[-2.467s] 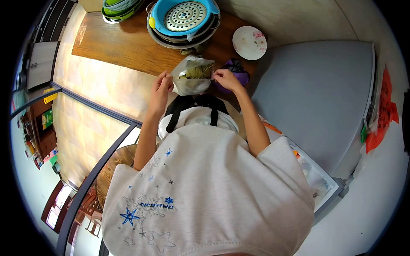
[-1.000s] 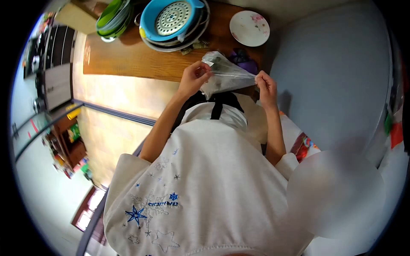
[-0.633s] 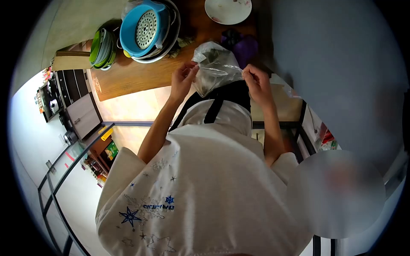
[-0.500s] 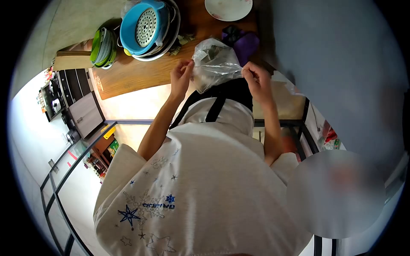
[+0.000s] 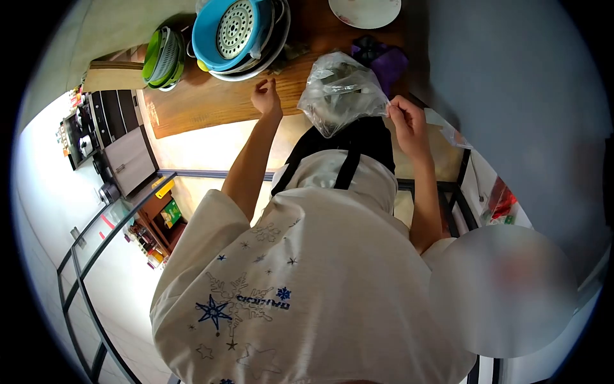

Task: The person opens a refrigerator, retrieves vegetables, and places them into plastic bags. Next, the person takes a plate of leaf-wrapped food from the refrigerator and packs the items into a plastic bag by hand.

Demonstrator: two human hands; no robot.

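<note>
A clear plastic bag (image 5: pixel 342 96) rests at the near edge of the wooden table, with something pale and dark inside that I cannot make out. At its right edge, my right hand (image 5: pixel 409 121) pinches the thin plastic. My left hand (image 5: pixel 266 99) is apart from the bag, to its left over the table's edge. Its fingers are loosely curled with a gap between them, and I see nothing held in them. Dark dry scraps (image 5: pixel 291 52) lie on the wood beyond my left hand. A purple bundle (image 5: pixel 389 66) sits just behind the bag.
A blue basin (image 5: pixel 203 38) holding a perforated metal strainer (image 5: pixel 235 29) is stacked on other bowls at the back left. Green baskets (image 5: pixel 153 57) stand farther left. A white plate (image 5: pixel 366 14) lies at the far edge. The wooden table (image 5: pixel 211 109) borders a grey surface on the right.
My left hand has let go of the bag and moved left, away from it. My right hand still grips the bag's right edge. The whole view has shifted slightly.
</note>
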